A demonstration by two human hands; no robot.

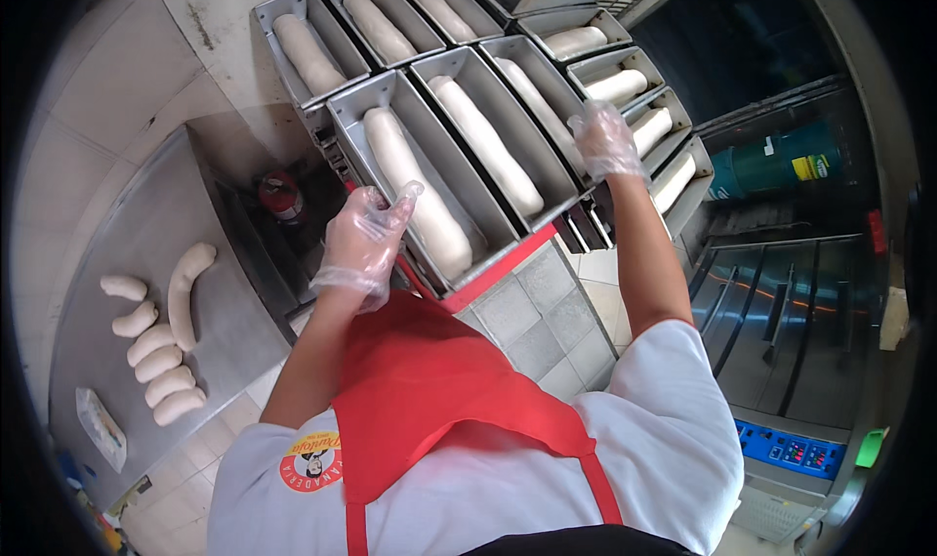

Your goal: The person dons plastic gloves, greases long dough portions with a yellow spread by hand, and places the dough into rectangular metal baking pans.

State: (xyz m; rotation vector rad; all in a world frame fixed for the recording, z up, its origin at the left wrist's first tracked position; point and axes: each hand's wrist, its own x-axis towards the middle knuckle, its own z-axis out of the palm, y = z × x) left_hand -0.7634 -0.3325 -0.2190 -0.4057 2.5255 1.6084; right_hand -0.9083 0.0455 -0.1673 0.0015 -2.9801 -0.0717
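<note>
Three joined metal loaf pans (pixel 434 156) lie in front of me, each with a long pale dough log: one on the left (pixel 420 200), one in the middle (pixel 488 146) and one on the right (pixel 537 102). My left hand (pixel 366 239), in a clear plastic glove, closes on the near left rim of this pan set. At its right side, my right hand (pixel 607 141), gloved alike, has its fingers curled over the outer rim. A red edge (pixel 503 268) shows beneath the near end of the pans. The undersides of both hands are hidden.
More dough-filled pans (pixel 366 73) stand behind, with others (pixel 639 85) stacked to the right. A steel table (pixel 107 253) on the left carries several dough pieces (pixel 159 364) and a white flat tool (pixel 101 429). At right are a green bucket (pixel 776 175) and a steel appliance (pixel 761 331).
</note>
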